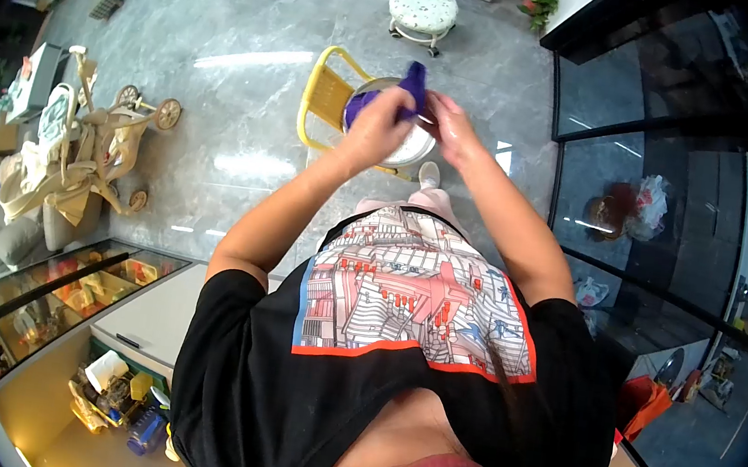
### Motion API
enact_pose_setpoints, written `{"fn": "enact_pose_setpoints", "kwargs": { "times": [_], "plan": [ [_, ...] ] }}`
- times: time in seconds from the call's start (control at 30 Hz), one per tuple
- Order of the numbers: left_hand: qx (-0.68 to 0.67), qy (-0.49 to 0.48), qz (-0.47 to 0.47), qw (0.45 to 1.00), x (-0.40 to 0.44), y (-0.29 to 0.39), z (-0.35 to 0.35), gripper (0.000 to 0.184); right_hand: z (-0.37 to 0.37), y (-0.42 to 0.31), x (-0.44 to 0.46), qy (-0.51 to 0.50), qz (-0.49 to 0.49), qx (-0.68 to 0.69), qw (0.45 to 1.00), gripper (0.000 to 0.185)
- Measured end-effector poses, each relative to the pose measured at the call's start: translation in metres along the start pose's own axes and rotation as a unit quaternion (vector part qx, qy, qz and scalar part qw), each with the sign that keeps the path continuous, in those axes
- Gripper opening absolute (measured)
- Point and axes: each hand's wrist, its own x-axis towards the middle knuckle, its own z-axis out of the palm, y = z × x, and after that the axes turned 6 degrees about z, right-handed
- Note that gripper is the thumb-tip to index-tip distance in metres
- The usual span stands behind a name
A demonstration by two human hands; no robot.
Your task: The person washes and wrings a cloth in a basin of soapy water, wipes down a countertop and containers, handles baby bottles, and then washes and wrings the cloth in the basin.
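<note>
A dark purple cloth [414,80] is bunched in my left hand [379,128], whose fingers are closed round it; part of it sticks up above the fingers. Close on the right is my right hand [451,130], its fingers bent towards the cloth. Whether those fingers grip anything is too blurred to tell. Both hands are above a round, pale basin or seat [417,148], mostly hidden by them. Just left of it stands a yellow chair [326,97].
A patterned round stool [423,8] on casters stands beyond the chair. On the left is a stroller [77,146]. Dark glass panels [646,188] line the right side. Behind me on the left is an open shelf with containers [108,388].
</note>
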Motion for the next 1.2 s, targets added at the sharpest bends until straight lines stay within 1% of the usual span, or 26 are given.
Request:
{"fn": "enact_pose_setpoints", "kwargs": {
  "times": [0.03,0.07,0.13,0.17,0.23,0.3,0.37,0.43,0.47,0.5,0.53,0.57,0.6,0.63,0.67,0.7,0.73,0.8,0.83,0.87,0.9,0.93,0.97,1.03,1.17,1.2],
  "plan": [
    [0.001,-0.071,0.075,0.995,0.002,0.017,-0.004,0.023,0.010,0.001,-0.002,-0.027,0.008,0.054,0.998,0.027],
    [0.040,-0.089,0.095,0.991,-0.003,0.029,-0.005,0.023,0.022,-0.011,-0.023,-0.072,0.115,0.165,0.977,0.032],
    [0.058,-0.100,0.089,0.989,-0.001,0.040,-0.013,0.025,0.022,0.005,-0.011,-0.107,0.076,0.212,0.968,0.037],
    [-0.005,-0.024,0.060,0.998,0.002,0.026,-0.011,0.026,0.019,0.014,0.000,-0.125,0.056,0.235,0.962,0.040],
    [-0.238,0.122,-0.206,0.941,0.007,-0.012,-0.015,0.027,0.037,-0.003,-0.014,-0.142,0.037,0.311,0.939,0.040],
    [-0.344,0.124,-0.371,0.854,0.011,-0.020,-0.026,0.047,0.040,-0.012,-0.016,-0.094,0.006,0.249,0.964,0.041],
    [-0.466,0.090,-0.471,0.743,0.014,-0.016,-0.023,0.060,0.048,-0.014,-0.018,-0.090,0.018,0.179,0.980,0.039],
    [-0.675,0.102,-0.382,0.623,0.010,-0.018,-0.009,0.067,0.058,-0.004,-0.011,-0.097,0.047,0.130,0.986,0.037],
    [-0.750,0.100,-0.306,0.578,0.003,-0.052,0.007,0.070,0.064,0.000,-0.015,-0.094,-0.061,-0.035,0.993,0.030],
    [-0.817,-0.007,-0.173,0.550,-0.002,-0.059,0.008,0.065,0.063,0.011,-0.009,-0.122,-0.093,-0.144,0.978,0.029],
    [-0.750,0.059,-0.181,0.634,-0.008,-0.051,0.011,0.059,0.066,0.008,-0.013,-0.141,-0.228,-0.289,0.919,0.030],
    [-0.671,0.125,-0.183,0.708,-0.015,-0.035,0.017,0.052,0.071,-0.004,-0.020,-0.156,-0.356,-0.423,0.818,0.030],
    [-0.569,0.105,-0.167,0.798,-0.014,-0.042,0.021,0.047,0.076,-0.017,-0.028,-0.192,-0.336,-0.425,0.818,0.040],
    [-0.443,0.085,-0.152,0.879,-0.013,-0.050,0.026,0.043,0.081,-0.024,-0.031,-0.209,-0.230,-0.224,0.924,0.038],
    [-0.317,0.073,-0.138,0.935,-0.012,-0.058,0.030,0.039,0.087,-0.030,-0.030,-0.212,-0.113,-0.009,0.971,0.038],
    [-0.440,0.121,-0.144,0.878,-0.007,-0.067,0.035,0.040,0.090,-0.034,-0.027,-0.201,0.008,0.206,0.958,0.038],
    [-0.554,0.166,-0.147,0.803,-0.002,-0.076,0.040,0.041,0.084,-0.029,-0.009,-0.183,0.058,0.310,0.931,0.034],
    [-0.744,0.244,-0.149,0.604,-0.003,-0.087,0.053,0.042,0.069,-0.015,0.007,-0.224,0.056,0.317,0.920,0.048],
    [-0.817,0.278,-0.146,0.483,-0.008,-0.093,0.062,0.043,0.064,-0.010,0.010,-0.245,0.058,0.318,0.914,0.055],
    [-0.958,0.150,0.069,0.236,-0.014,-0.095,0.070,0.042,0.072,-0.005,0.006,-0.209,0.029,0.166,0.963,0.067],
    [-0.949,0.160,0.056,0.267,-0.014,-0.103,0.071,0.041,0.072,0.003,0.011,-0.233,-0.015,0.110,0.966,0.062],
    [-0.889,0.215,-0.036,0.404,-0.016,-0.099,0.067,0.040,0.078,0.005,0.008,-0.232,-0.034,0.084,0.969,0.060],
    [-0.842,0.230,-0.094,0.478,-0.016,-0.094,0.062,0.039,0.083,0.008,0.005,-0.229,-0.054,0.059,0.970,0.059],
    [-0.809,0.226,-0.127,0.527,-0.016,-0.090,0.057,0.037,0.081,0.015,0.007,-0.251,-0.104,-0.018,0.962,0.054],
    [-0.794,0.206,-0.135,0.555,-0.020,-0.089,0.047,0.034,0.090,0.007,-0.016,-0.241,-0.211,-0.226,0.920,0.043],
    [-0.791,0.200,-0.136,0.563,-0.021,-0.090,0.044,0.033,0.090,0.013,-0.013,-0.232,-0.316,-0.281,0.876,0.042]
  ]
}}
